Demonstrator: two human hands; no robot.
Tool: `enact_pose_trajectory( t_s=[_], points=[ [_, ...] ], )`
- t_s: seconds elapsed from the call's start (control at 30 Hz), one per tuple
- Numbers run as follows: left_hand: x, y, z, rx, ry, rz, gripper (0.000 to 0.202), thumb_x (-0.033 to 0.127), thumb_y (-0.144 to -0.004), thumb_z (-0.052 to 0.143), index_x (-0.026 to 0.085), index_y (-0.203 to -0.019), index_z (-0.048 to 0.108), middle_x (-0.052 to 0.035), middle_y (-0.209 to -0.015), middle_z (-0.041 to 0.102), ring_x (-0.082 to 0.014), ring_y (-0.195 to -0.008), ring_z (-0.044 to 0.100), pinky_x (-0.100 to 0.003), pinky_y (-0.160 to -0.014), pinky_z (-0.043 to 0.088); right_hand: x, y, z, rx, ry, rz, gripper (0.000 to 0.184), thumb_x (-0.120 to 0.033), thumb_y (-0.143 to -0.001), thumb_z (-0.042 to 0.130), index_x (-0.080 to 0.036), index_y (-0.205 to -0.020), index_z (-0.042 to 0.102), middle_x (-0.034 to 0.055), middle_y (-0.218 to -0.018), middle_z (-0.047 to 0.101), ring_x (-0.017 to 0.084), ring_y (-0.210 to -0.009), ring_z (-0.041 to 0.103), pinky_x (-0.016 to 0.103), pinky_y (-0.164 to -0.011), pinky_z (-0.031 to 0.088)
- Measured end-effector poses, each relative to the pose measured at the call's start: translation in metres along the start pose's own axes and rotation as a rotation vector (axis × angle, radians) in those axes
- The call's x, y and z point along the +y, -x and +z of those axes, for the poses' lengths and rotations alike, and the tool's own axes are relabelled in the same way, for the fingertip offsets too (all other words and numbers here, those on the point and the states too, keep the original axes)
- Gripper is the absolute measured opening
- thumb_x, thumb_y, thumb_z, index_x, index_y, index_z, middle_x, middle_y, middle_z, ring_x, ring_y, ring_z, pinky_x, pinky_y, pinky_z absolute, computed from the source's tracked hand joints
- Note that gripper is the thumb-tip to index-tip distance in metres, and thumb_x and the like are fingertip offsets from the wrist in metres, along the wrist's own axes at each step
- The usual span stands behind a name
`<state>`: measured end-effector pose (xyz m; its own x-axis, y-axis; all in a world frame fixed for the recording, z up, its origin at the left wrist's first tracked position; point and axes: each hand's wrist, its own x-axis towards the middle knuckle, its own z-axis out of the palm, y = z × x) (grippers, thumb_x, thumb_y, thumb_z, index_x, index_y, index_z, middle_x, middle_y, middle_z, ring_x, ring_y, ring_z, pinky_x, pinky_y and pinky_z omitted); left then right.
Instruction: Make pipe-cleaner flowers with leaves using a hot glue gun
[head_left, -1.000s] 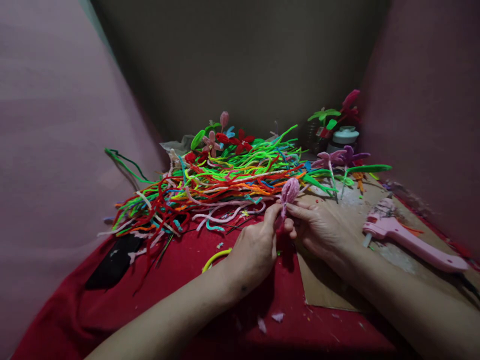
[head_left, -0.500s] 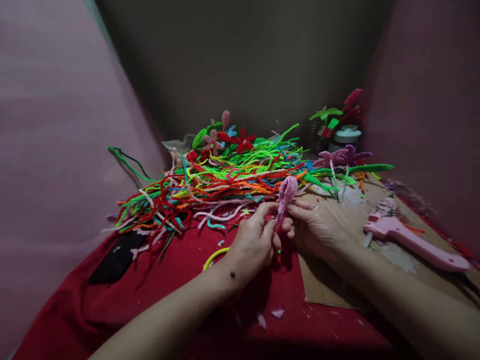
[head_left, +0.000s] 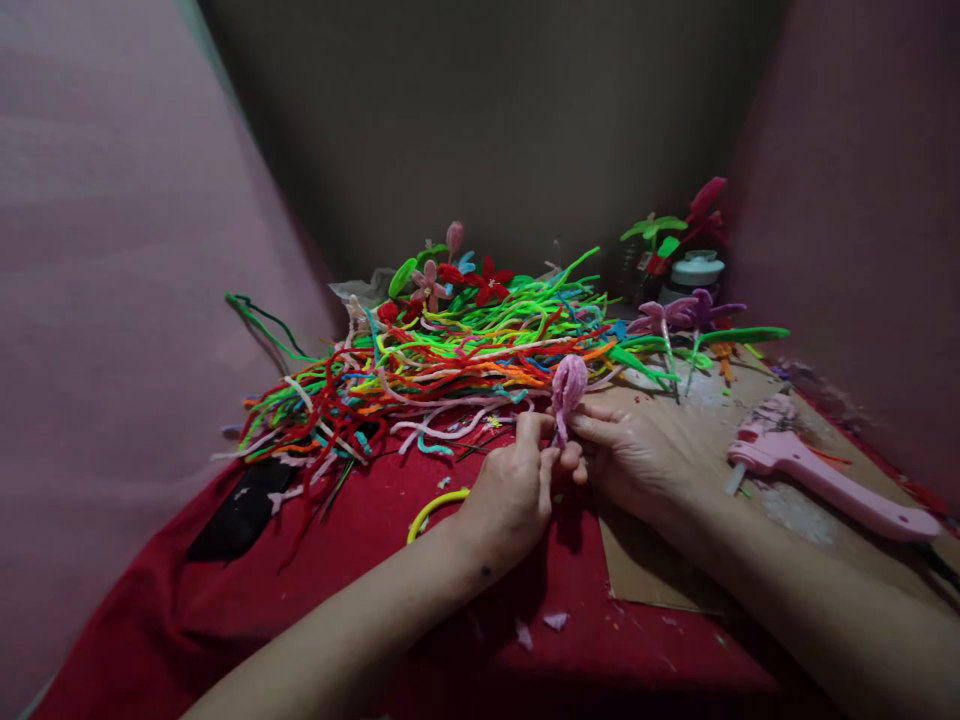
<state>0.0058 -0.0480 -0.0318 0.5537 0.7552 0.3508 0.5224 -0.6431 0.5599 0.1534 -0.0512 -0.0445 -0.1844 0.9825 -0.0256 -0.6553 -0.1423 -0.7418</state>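
Pink bud (head_left: pixel 570 381), one: over the table (head_left: pixel 352 550), near the cardboard (head_left: pixel 641 565)'s left edge; base pinched by left hand (head_left: pixel 510 495) and right hand (head_left: pixel 630 455); straighter than moments ago, apparently being adjusted.

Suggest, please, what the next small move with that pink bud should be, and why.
Perhaps twist the pink pipe-cleaner bud slightly at its narrow lower end: its strands gather there, held by the left hand and right hand.
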Motion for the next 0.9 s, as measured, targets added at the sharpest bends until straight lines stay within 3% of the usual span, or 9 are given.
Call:
enact_pose_trajectory(
  t_s=[0.2, 0.37, 0.47, 0.6, 0.73, 0.9],
  points=[
    [-0.0011, 0.0025, 0.0023, 0.004, -0.183, 0.07, 0.029, 0.01, -0.084, 0.035, 0.017, -0.112, 0.038, -0.0031, -0.076, 0.064, -0.0144, -0.057, 0.062, -0.022, -0.05, 0.045, -0.0013, 0.0001, 0.0026, -0.025, 0.018, -0.01, 0.015, -0.019, -0.073, 0.066, -0.015, -0.087, 0.067, 0.0001, -0.059, 0.064, 0.01, -0.045, 0.058, 0.021, -0.044, 0.049],
    [-0.0045, 0.0065, 0.004, 0.076, -0.265, 0.219, 0.048, 0.004, -0.082, 0.032, 0.013, -0.128, 0.026, -0.009, -0.094, 0.065, -0.0127, -0.066, 0.063, -0.022, -0.056, 0.049, 0.0008, 0.0006, 0.0008, -0.037, 0.017, -0.006, 0.01, -0.023, -0.073, 0.067, -0.015, -0.079, 0.067, 0.0005, -0.057, 0.065, 0.01, -0.045, 0.058, 0.02, -0.043, 0.048],
    [-0.0052, 0.007, 0.0038, 0.089, -0.317, 0.314, 0.045, 0.004, -0.082, 0.029, 0.01, -0.127, 0.03, -0.0089, -0.088, 0.064, -0.0137, -0.065, 0.062, -0.023, -0.054, 0.05, 0.0036, -0.0002, -0.0026, -0.059, 0.023, -0.023, 0.011, -0.026, -0.075, 0.065, -0.015, -0.077, 0.067, 0.0015, -0.054, 0.065, 0.011, -0.043, 0.058, 0.021, -0.043, 0.048],
    [-0.0048, 0.0075, 0.0049, 0.074, -0.403, 0.325, 0.04, 0.01, -0.089, 0.026, 0.008, -0.128, 0.033, -0.0097, -0.084, 0.064, -0.0155, -0.068, 0.063, -0.024, -0.056, 0.051, 0.0035, -0.0008, -0.0025, -0.057, 0.044, -0.034, 0.013, -0.027, -0.075, 0.066, -0.015, -0.074, 0.068, 0.0011, -0.052, 0.064, 0.01, -0.041, 0.055, 0.02, -0.042, 0.046],
    [-0.0005, 0.0076, 0.0048, 0.078, -0.593, 0.363, 0.037, 0.014, -0.092, 0.024, 0.004, -0.126, 0.035, -0.0111, -0.082, 0.064, -0.0149, -0.062, 0.063, -0.022, -0.049, 0.048, -0.0006, 0.001, 0.0027, -0.008, 0.034, -0.001, 0.012, -0.026, -0.072, 0.068, -0.014, -0.072, 0.067, 0.0005, -0.056, 0.063, 0.007, -0.041, 0.05, 0.016, -0.038, 0.04],
    [0.0031, 0.008, -0.0007, 0.056, -0.666, 0.425, 0.037, 0.017, -0.094, 0.023, 0.001, -0.122, 0.04, -0.0122, -0.079, 0.064, -0.0152, -0.056, 0.061, -0.022, -0.04, 0.042, -0.0038, 0.003, 0.005, 0.044, 0.047, 0.025, 0.014, -0.026, -0.067, 0.071, -0.014, -0.073, 0.067, -0.0034, -0.05, 0.055, 0.005, -0.038, 0.043, 0.014, -0.033, 0.032]
  ],
)
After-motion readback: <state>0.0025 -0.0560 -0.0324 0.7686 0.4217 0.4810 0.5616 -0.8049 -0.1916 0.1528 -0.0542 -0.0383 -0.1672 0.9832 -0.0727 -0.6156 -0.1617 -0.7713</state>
